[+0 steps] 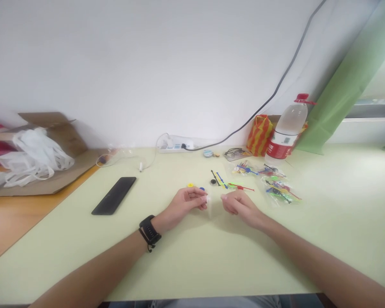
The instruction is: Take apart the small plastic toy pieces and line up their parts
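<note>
My left hand (188,202) pinches a small white plastic piece (209,206) between thumb and fingertips, above the table. To its right, my right hand (241,206) is closed, thumb against the curled fingers; whatever sits in that pinch is hidden or too small to name. A gap separates the two hands. Just beyond them lie a black plastic arrow (214,176), a blue arrow (221,179), a red arrow (244,188) and a small black disc (213,182). A yellow piece (190,185) and a blue piece (202,188) show behind my left fingers.
Clear bags (280,191) of coloured plastic parts lie at right, before a large water bottle (285,128) and a striped bag (259,134). A black phone (114,196) rests at left. By the wall are a power strip (175,144) and cables; cardboard (80,164) fills the far left.
</note>
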`<state>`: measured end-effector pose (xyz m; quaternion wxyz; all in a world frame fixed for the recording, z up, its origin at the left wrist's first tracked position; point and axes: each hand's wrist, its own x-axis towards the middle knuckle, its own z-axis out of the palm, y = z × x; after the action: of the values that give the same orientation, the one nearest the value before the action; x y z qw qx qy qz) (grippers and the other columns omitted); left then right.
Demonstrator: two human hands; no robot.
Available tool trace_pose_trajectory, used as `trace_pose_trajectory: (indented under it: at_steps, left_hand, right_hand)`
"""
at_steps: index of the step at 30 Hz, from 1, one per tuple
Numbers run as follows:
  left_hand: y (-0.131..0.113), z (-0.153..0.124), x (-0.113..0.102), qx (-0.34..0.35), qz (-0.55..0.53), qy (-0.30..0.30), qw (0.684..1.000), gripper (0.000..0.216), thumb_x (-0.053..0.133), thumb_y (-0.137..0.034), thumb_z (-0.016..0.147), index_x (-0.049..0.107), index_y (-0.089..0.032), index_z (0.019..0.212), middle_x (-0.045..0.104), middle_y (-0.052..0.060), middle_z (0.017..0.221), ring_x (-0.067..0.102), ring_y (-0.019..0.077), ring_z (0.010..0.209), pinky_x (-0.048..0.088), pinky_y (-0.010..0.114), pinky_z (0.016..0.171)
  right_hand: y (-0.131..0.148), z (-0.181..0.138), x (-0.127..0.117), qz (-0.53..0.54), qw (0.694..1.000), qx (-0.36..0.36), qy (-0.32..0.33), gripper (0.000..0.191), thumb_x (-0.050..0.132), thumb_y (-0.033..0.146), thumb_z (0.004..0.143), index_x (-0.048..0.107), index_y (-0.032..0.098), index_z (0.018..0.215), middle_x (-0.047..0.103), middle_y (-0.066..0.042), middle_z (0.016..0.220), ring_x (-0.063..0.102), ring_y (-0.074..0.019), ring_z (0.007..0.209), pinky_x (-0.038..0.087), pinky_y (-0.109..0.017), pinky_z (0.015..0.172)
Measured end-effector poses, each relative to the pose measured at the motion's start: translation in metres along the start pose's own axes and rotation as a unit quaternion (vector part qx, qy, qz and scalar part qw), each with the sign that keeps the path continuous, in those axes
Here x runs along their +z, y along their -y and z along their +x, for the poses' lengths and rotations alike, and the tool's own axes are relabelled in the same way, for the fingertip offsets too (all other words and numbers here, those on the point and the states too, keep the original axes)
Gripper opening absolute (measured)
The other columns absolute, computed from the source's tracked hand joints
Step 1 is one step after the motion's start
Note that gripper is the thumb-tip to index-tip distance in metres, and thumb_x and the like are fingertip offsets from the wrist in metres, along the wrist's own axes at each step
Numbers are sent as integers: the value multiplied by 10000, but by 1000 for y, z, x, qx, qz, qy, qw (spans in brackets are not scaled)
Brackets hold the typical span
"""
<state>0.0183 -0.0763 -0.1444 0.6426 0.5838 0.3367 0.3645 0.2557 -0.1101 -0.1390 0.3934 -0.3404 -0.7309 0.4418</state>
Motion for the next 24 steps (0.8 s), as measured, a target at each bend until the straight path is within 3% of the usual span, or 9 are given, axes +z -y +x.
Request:
trace_pose_trajectory:
  at_steps: [4, 9, 19, 24]
  left_hand:
    - [0, 0, 0, 2, 1, 2, 1000, 319, 840, -368, 825, 734, -137, 1016, 718, 51, 858, 691, 163, 787, 548, 309, 792]
    - [-2, -2, 2, 4, 9, 13, 1000, 309, 824, -362, 844, 727, -139, 1035, 716, 51, 878, 694, 168, 810, 549, 309, 800]
    - [-7, -4, 5, -1, 41, 29, 999, 320, 806, -387, 857, 726, -141, 1045, 737, 71, 897, 699, 186, 837, 555, 325, 816]
    - [-6, -3, 4, 9, 28, 20, 999, 316, 806, -375, 861, 725, -143, 1060, 726, 65, 893, 699, 182, 833, 553, 322, 809]
  right_hand:
    - [6, 1, 3, -21, 999, 5, -39, 434, 542, 506, 1009, 500, 207, 696, 509, 10, 660, 468, -142, 622, 377, -288, 592]
    - [10, 1, 10, -28, 999, 0, -43, 237, 635, 401, 971, 521, 221, 866, 557, 3, 801, 508, -148, 707, 435, -278, 637]
    - [8, 0, 13, -46, 999, -22, 4, 78, 585, 280, 994, 560, 219, 951, 620, -13, 875, 554, -143, 733, 475, -282, 679]
    - [5, -1, 12, -35, 999, -23, -26, 95, 590, 299, 990, 550, 235, 1046, 613, -10, 882, 560, -151, 737, 473, -293, 676]
